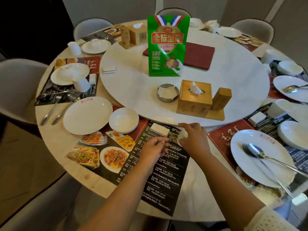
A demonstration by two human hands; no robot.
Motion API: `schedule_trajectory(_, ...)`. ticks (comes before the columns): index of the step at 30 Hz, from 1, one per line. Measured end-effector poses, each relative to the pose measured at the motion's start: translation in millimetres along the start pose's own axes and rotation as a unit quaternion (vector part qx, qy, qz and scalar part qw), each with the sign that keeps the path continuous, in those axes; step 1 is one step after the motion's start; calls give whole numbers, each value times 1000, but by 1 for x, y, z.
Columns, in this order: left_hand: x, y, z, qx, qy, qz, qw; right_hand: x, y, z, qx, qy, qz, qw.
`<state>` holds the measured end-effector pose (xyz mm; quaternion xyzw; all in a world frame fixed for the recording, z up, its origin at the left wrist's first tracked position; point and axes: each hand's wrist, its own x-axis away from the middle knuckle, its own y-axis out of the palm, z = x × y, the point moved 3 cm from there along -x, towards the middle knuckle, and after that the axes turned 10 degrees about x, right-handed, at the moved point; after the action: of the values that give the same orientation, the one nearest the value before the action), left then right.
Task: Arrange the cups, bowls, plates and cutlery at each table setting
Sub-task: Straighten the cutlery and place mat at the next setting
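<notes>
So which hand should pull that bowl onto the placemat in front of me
Probably the left hand. It is nearer the empty white bowl, which sits up and to its left. The right hand is farther away and already grips something small and white.

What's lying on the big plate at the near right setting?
A fork and spoon lie side by side on the plate, handles running off its rim. The placemat beneath is mostly covered.

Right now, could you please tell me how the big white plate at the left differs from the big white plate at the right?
The white plate at the left is bare, while the white plate at the right carries a metal fork and spoon. The left plate's fork and spoon lie beside it on the table. Both are round, white and bear a small red mark near the rim.
</notes>
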<state>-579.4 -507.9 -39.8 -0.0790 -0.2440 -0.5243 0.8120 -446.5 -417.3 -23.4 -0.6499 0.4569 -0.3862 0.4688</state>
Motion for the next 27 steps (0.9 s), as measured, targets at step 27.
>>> schedule_trajectory(27, -24, 27, 28, 97, 70, -28, 992, 4, -3, 23, -242, -38, -3, 969)
